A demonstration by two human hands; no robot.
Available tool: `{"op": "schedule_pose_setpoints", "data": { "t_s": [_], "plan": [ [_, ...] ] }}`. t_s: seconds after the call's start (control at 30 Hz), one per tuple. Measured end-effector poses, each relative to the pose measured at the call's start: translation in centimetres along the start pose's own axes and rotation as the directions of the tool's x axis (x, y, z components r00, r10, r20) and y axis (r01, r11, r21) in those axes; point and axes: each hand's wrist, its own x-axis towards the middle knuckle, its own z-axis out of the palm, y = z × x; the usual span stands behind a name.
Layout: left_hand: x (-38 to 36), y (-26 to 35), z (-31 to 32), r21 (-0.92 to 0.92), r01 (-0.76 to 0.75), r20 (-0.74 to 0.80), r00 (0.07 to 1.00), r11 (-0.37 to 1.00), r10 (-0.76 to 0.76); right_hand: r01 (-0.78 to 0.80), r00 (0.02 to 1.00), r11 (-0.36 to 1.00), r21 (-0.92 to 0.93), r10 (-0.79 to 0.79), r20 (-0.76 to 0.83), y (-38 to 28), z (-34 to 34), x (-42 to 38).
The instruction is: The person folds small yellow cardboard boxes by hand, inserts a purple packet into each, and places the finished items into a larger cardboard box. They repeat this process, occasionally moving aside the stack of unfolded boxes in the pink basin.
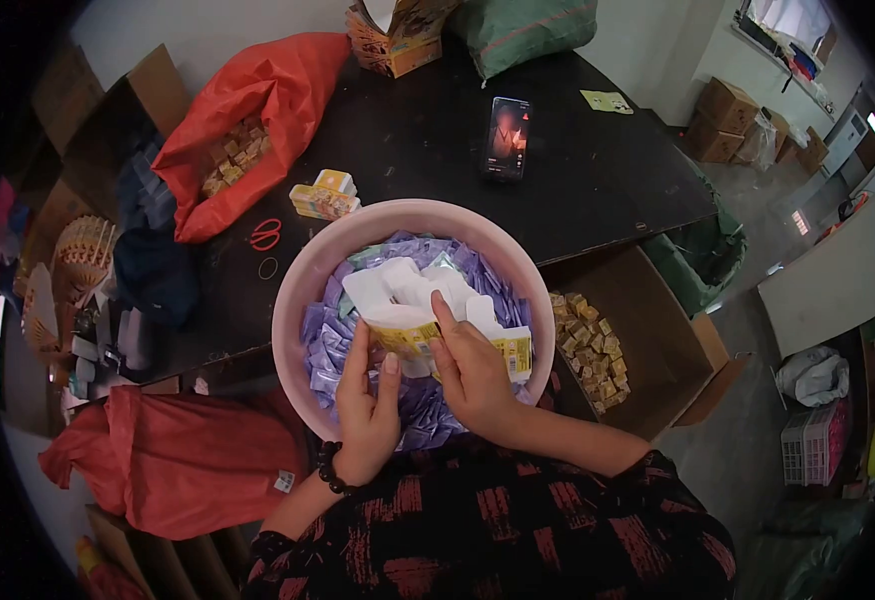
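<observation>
My left hand (366, 405) and my right hand (480, 378) hold a small yellow-and-white paper carton (403, 340) between them, over a pink basin (291, 330). The fingers of both hands are closed on its edges, with the left thumb raised near it. Purple sachets (328, 360) fill the basin. On top of them lie several white flat carton pieces (423, 288); another yellow-printed carton (514, 352) shows beside my right hand, partly covered. Whether the held carton has anything inside cannot be seen.
The black table (408, 150) carries a lit phone (506, 140), red scissors (266, 235), a stack of yellow-white cartons (325, 195) and an open red bag (258, 110) of small gold boxes. More gold boxes lie in a cardboard box (648, 330) at right. A red sack (188, 460) stands left.
</observation>
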Motion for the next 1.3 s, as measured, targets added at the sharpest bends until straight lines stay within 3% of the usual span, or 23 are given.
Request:
{"op": "schedule_pose_setpoints", "data": {
  "t_s": [0.03, 0.1, 0.13, 0.2, 0.33, 0.4, 0.53, 0.6, 0.63, 0.7, 0.8, 0.83, 0.9, 1.03, 1.1, 1.13, 1.2, 1.3],
  "plan": [
    [0.1, 0.2, -0.1, -0.001, -0.001, -0.001, 1.0, 1.0, 0.001, 0.001, 1.0, 1.0, -0.001, -0.001, 0.001, 0.1, 0.1, 0.1],
    [0.1, 0.7, -0.4, 0.26, -0.167, 0.186, 0.975, 0.951, 0.12, 0.113, 0.993, 0.993, -0.019, -0.112, 0.044, 0.2, 0.3, 0.0],
    [0.1, 0.6, -0.5, 0.26, -0.165, 0.187, 0.975, 0.951, 0.118, 0.111, 0.993, 0.994, -0.018, -0.11, 0.045, 0.2, 0.4, -0.2],
    [0.2, 0.5, -0.5, 0.088, -0.007, 0.193, 0.981, 0.996, -0.011, 0.172, 0.984, 0.985, 0.005, -0.172, 0.039, 0.2, 0.6, -0.4],
    [0.5, 1.9, -0.5, -0.133, 0.057, 0.114, 0.993, 0.989, -0.041, 0.253, 0.965, 0.966, 0.044, -0.256, 0.062, 0.3, -1.1, 0.1],
    [0.5, 2.4, -0.7, -0.335, 0.125, 0.153, 0.985, 0.934, -0.077, 0.242, 0.956, 0.952, 0.189, -0.267, 0.12, 0.4, -1.8, 0.2],
    [0.5, 2.2, -2.1, -0.268, 0.091, 0.243, 0.97, 0.959, -0.024, 0.24, 0.937, 0.945, 0.221, -0.285, 0.203, 0.7, -2.7, 0.6],
    [0.7, 2.8, -2.7, -0.084, 0.024, 0.33, 0.944, 0.996, 0.005, 0.221, 0.908, 0.929, 0.298, -0.307, 0.284, 1.2, -2.8, 0.5],
    [0.8, 3.2, -2.7, -0.084, 0.024, 0.33, 0.944, 0.996, 0.005, 0.221, 0.908, 0.929, 0.298, -0.307, 0.283, 1.1, -2.7, 0.3],
    [0.9, 3.7, -2.7, -0.003, -0.01, 0.341, 0.94, 1.0, 0.011, 0.161, 0.949, 0.908, 0.387, -0.25, 0.191, 1.0, -2.2, 0.0],
    [0.9, 3.2, -2.7, 0.039, -0.099, 0.371, 0.925, 0.994, 0.077, 0.035, 0.946, 0.869, 0.494, -0.188, 0.263, 1.2, -2.5, 0.0],
    [0.8, 3.0, -2.4, 0.04, -0.099, 0.37, 0.926, 0.994, 0.077, 0.035, 0.946, 0.868, 0.495, -0.189, 0.264, 1.0, -2.2, 0.0],
    [0.6, 2.6, -1.5, -0.293, 0.021, 0.26, 0.964, 0.956, 0.059, 0.095, 0.983, 0.804, 0.587, -0.168, 0.072, 0.4, -1.4, 0.0],
    [0.5, 3.5, -1.3, -0.261, 0.101, 0.272, 0.962, 0.96, -0.027, 0.166, 0.95, 0.896, 0.411, -0.257, 0.177, 0.2, -2.9, 0.6],
    [0.4, 3.8, -1.2, -0.121, 0.116, 0.322, 0.944, 0.986, -0.071, 0.008, 0.958, 0.861, 0.509, -0.152, 0.242, 0.6, -2.6, 0.3],
    [0.4, 3.8, -1.3, -0.121, 0.116, 0.322, 0.944, 0.986, -0.072, 0.007, 0.958, 0.861, 0.509, -0.151, 0.242, 0.1, -2.6, 0.2],
    [0.5, 3.8, -1.5, -0.104, 0.117, 0.378, 0.923, 0.988, -0.069, -0.254, 0.956, 0.651, 0.715, 0.058, 0.287, -1.3, -2.7, 0.0],
    [0.6, 3.5, -1.5, -0.154, 0.109, 0.408, 0.912, 0.982, -0.038, -0.262, 0.957, 0.648, 0.715, 0.077, 0.28, -0.2, -2.4, -0.4]
  ]
}}
